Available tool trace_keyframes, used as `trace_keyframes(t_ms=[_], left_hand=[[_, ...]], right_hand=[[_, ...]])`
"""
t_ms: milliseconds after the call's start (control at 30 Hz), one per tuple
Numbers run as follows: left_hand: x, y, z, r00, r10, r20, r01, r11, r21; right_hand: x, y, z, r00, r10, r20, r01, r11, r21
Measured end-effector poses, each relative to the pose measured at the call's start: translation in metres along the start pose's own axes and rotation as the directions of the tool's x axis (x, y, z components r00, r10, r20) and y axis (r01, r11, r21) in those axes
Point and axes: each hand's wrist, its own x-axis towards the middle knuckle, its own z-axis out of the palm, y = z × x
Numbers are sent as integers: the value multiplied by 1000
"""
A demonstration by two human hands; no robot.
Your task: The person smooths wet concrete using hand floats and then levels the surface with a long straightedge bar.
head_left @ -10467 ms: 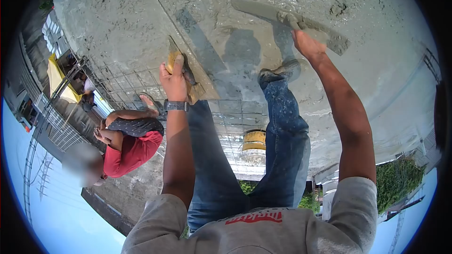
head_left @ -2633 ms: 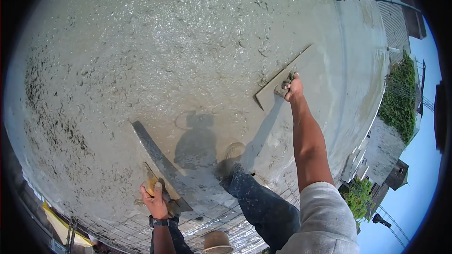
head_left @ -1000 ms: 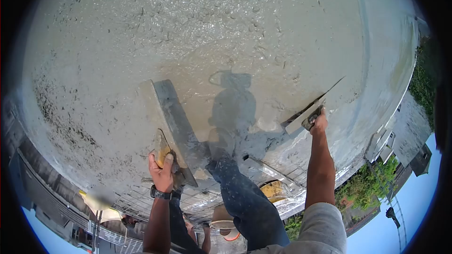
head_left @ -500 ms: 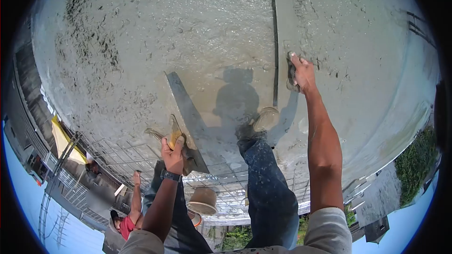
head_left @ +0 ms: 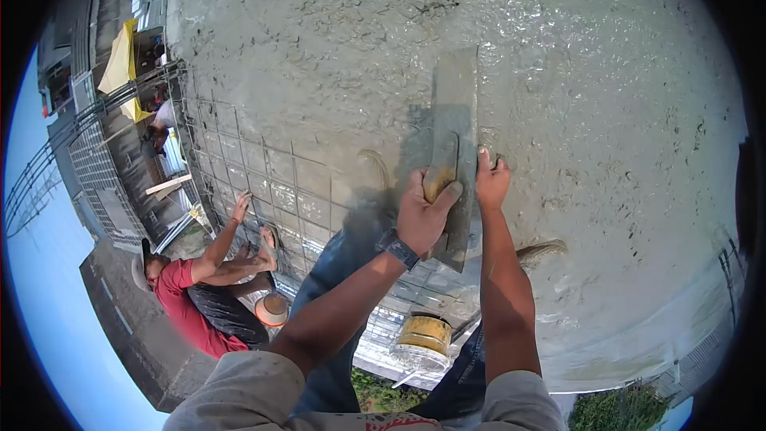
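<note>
My left hand is closed round the yellow grip of a long flat trowel, whose blade lies almost upright in view over wet grey concrete. Close beside the blade's right edge is my right hand, fingers curled; what it holds is hidden, and the second trowel cannot be made out. Steel mesh shows left of my left hand, partly bedded in the concrete.
A person in a red shirt and cap crouches at the left, one hand at the mesh. Near that person's feet is an orange-rimmed bucket. A yellow bucket stands near my legs. A curved muddy shape lies right of my right forearm.
The view has swung left. My right hand has come in beside the left-hand trowel, and its own long blade no longer shows. The crouching person appears larger and more fully in view.
</note>
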Motion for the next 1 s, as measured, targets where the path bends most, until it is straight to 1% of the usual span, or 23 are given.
trace_keyframes(t_ms=[33,67,133,200,267,300,367,400,467,533,567,600,633,667,700,733,767,800,867,967,1000], left_hand=[[3,-1,-5,1000,23,-17,-23,1000,-17],[4,5,-5,1000,32,1,-31,996,-89],[8,9,-10,998,56,-38,-59,994,-90],[12,14,-22,995,74,-67,-80,992,-93],[17,18,-27,991,99,-86,-107,990,-91],[19,22,-29,994,66,-89,-78,986,-148],[22,32,-36,996,2,-93,-25,968,-248],[24,41,-41,995,-9,-98,-14,973,-228],[25,60,-54,993,-35,-116,14,984,-178],[32,67,-67,990,-19,-141,-17,968,-251],[34,69,-73,989,-17,-146,-25,958,-286],[39,75,-82,985,-22,-169,-20,970,-243],[42,80,-92,982,-30,-189,-9,979,-201],[43,85,-101,978,-44,-204,11,987,-161],[47,90,-107,974,-22,-224,-22,981,-190],[50,93,-113,970,-8,-245,-48,973,-224],[54,97,-120,957,-10,-289,-44,982,-183],[56,99,-127,942,-7,-335,-43,989,-144],[65,97,-141,926,43,-376,-103,984,-142],[69,96,-153,902,73,-426,-126,987,-97],[69,97,-153,897,70,-437,-126,987,-101]], right_hand=[[-4,-9,-1,996,-78,-51,74,995,-74],[1,-10,-6,1000,-26,-13,24,991,-132],[20,-13,-17,975,-149,-166,144,989,-43],[60,-3,-34,945,74,-317,-57,996,64],[89,-23,-47,942,232,-242,-151,939,310],[103,-41,-49,933,303,-195,-196,880,432],[107,-94,-26,954,286,-94,-218,872,439],[107,-117,-6,959,280,-38,-235,864,446],[111,-143,34,983,156,96,-182,891,417],[100,-168,78,977,98,188,-152,941,303],[88,-176,102,969,108,220,-170,943,287],[79,-184,129,963,110,247,-179,944,278],[69,-188,149,953,126,276,-189,958,214],[67,-170,182,984,37,173,-57,992,113],[43,-193,181,971,-98,220,86,994,66],[32,-215,178,888,10,460,85,979,-186],[17,-225,184,812,89,577,98,954,-285],[4,-227,195,773,127,621,149,916,-372],[-10,-194,227,724,6,690,284,909,-306],[-16,-203,210,718,77,692,274,882,-383],[0,-208,194,653,119,748,336,840,-427]])
